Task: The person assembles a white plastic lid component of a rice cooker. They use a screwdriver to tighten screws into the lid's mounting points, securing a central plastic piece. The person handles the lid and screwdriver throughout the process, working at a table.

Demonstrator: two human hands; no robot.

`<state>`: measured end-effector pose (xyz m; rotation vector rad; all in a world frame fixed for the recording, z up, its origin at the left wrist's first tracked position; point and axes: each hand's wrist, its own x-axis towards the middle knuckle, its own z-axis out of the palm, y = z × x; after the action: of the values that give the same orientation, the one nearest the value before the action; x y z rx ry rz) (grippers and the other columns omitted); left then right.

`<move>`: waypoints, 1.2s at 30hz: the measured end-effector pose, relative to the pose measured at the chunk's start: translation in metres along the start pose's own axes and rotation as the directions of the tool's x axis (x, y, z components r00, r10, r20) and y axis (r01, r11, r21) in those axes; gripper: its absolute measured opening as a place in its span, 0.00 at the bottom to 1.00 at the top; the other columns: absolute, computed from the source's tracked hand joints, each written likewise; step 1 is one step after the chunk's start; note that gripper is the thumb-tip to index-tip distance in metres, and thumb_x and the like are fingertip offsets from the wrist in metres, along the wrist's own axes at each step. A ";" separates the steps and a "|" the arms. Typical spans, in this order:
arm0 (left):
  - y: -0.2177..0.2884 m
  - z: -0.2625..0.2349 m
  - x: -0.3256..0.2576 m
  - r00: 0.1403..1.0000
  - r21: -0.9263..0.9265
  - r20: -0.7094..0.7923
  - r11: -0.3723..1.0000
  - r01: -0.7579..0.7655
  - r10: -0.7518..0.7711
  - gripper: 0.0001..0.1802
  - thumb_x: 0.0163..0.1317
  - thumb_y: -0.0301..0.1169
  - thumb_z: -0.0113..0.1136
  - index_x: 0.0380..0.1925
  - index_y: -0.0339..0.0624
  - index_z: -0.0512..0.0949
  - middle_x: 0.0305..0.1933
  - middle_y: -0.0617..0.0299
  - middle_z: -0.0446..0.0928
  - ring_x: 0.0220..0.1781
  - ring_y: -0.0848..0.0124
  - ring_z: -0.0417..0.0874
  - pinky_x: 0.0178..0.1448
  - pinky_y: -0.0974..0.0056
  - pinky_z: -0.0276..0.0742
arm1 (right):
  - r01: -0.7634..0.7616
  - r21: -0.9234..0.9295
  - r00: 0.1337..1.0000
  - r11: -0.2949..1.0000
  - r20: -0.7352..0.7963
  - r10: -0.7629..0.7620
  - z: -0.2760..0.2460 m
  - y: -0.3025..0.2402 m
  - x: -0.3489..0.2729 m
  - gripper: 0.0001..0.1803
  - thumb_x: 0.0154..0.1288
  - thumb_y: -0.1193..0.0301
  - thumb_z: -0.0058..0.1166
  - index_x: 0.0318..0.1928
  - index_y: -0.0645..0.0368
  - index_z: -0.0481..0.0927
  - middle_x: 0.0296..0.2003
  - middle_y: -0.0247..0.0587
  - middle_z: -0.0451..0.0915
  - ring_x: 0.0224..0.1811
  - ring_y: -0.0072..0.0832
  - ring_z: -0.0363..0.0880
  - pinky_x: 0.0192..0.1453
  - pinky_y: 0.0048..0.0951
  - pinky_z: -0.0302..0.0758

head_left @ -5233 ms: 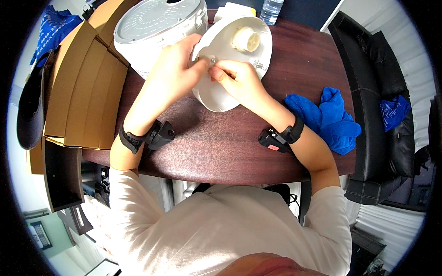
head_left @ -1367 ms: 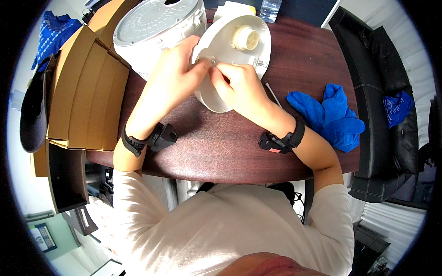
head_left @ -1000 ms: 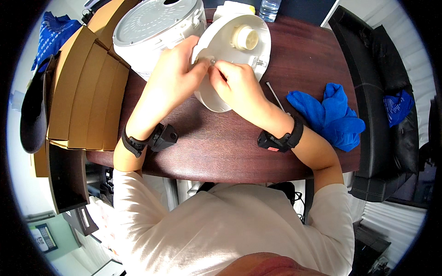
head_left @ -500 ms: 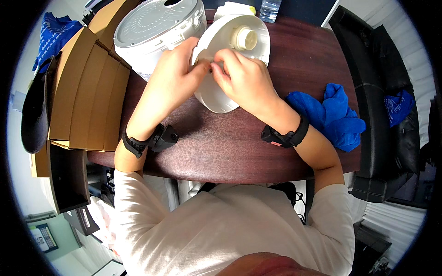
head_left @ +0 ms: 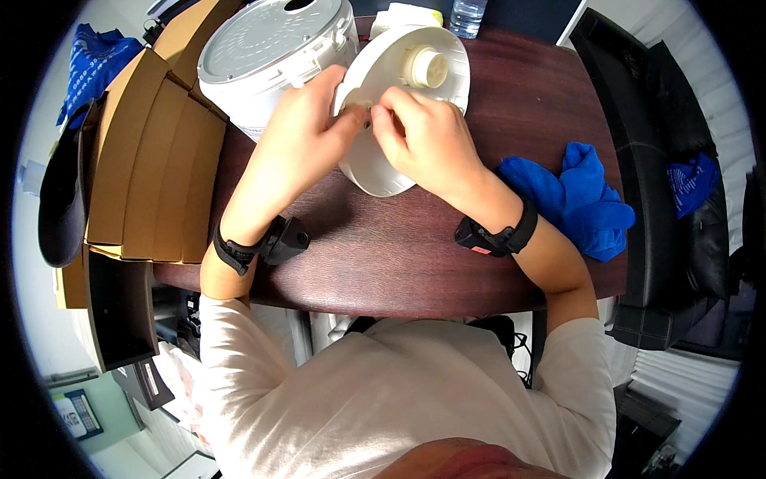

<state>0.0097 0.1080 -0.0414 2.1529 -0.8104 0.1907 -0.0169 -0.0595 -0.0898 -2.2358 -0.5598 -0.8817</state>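
A round white plastic shell (head_left: 384,177), hollow side up, is tilted on the table against a white bucket. Inside its far part stands a cream cylindrical fitting (head_left: 431,69). My left hand (head_left: 311,120) is closed over the shell's left rim, fingers behind it and thumb on the inside. My right hand (head_left: 431,136) reaches into the shell with curled fingers, thumb and index tips pinched close to the left thumb. A tiny dark spot (head_left: 367,122) shows between the two hands; what it is cannot be made out, nor what the right fingertips hold.
The white bucket (head_left: 255,104) with a grey lid (head_left: 263,44) stands behind my left hand. Cardboard boxes (head_left: 152,160) line the table's left side. A crumpled blue cloth (head_left: 570,199) lies at the right. A water bottle (head_left: 467,17) and white cloth (head_left: 407,16) sit at the back.
My right fingertips have drawn slightly to the right, away from my left thumb. The left hand and the shell stay nearly where they were.
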 end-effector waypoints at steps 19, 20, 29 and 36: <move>0.003 -0.001 -0.001 1.000 0.013 0.010 1.000 -0.014 0.014 0.10 0.57 0.26 0.56 0.36 0.32 0.70 0.21 0.42 0.74 0.25 0.48 0.79 0.28 0.56 0.71 | -0.034 0.097 0.998 0.995 0.064 0.028 -0.006 -0.003 0.002 0.07 0.62 0.72 0.53 0.29 0.62 0.73 0.21 0.51 0.78 0.22 0.47 0.80 0.27 0.42 0.77; 0.003 0.000 -0.001 1.000 0.007 0.010 1.000 -0.008 0.008 0.10 0.57 0.26 0.56 0.36 0.32 0.70 0.21 0.42 0.74 0.25 0.47 0.79 0.28 0.56 0.71 | 0.058 0.006 0.997 0.998 0.056 -0.058 -0.007 -0.003 0.002 0.07 0.62 0.72 0.53 0.29 0.61 0.73 0.21 0.50 0.78 0.23 0.47 0.80 0.27 0.41 0.77; 0.008 -0.001 -0.002 0.999 0.026 0.012 0.999 -0.048 0.047 0.09 0.58 0.26 0.56 0.37 0.32 0.71 0.22 0.40 0.75 0.28 0.45 0.80 0.29 0.55 0.72 | -0.162 0.266 0.986 0.950 0.070 0.148 0.011 0.003 -0.004 0.09 0.65 0.70 0.51 0.30 0.63 0.71 0.18 0.43 0.75 0.18 0.39 0.78 0.19 0.35 0.71; 0.007 -0.002 -0.002 1.000 0.016 0.025 1.000 -0.004 0.004 0.11 0.57 0.26 0.56 0.39 0.32 0.72 0.23 0.42 0.76 0.27 0.48 0.81 0.31 0.57 0.73 | -0.751 0.631 0.535 -0.192 0.753 0.383 -0.026 -0.015 0.009 0.14 0.69 0.67 0.46 0.27 0.63 0.72 0.14 0.27 0.61 0.12 0.16 0.55 0.16 0.22 0.53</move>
<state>0.0043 0.1071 -0.0358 2.1727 -0.8297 0.1732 -0.0313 -0.0667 -0.0629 -0.9900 0.0036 0.4266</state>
